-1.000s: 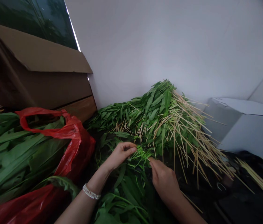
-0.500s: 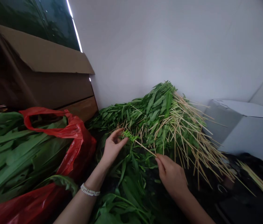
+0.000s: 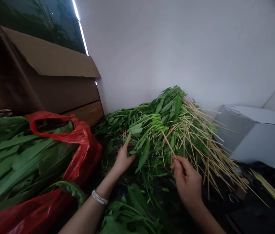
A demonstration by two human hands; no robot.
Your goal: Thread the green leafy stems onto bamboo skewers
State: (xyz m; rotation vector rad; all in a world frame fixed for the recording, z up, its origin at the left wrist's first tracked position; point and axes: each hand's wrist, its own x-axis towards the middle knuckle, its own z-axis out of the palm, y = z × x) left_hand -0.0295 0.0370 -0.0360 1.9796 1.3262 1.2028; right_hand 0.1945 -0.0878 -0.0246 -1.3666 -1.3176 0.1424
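Observation:
My right hand [image 3: 187,178] pinches the lower end of a thin wooden skewer [image 3: 168,143] between thumb and fingers. Bright green stems of leafy greens [image 3: 157,123] are threaded in a row along its upper part, with the leaves fanning out to the left. My left hand [image 3: 122,160], with a beaded bracelet on the wrist, is just below those leaves, thumb and index finger apart. Its fingertips are close to a leaf; whether they touch it I cannot tell. Behind lies a heap of skewered greens [image 3: 169,100], bare skewer ends [image 3: 215,159] pointing right.
At left, a red plastic bag [image 3: 83,143] holds long green leaves [image 3: 17,159]. An open cardboard box [image 3: 61,91] stands behind it. Loose greens [image 3: 130,217] lie in front of me. To the right are a white box [image 3: 256,139] and bare skewers [image 3: 269,185]. A pale wall [image 3: 176,45] closes off the back.
The skewer has swung to a steeper angle and its leaves now spread out to the left. My left hand has come off the threaded stems and sits slightly lower.

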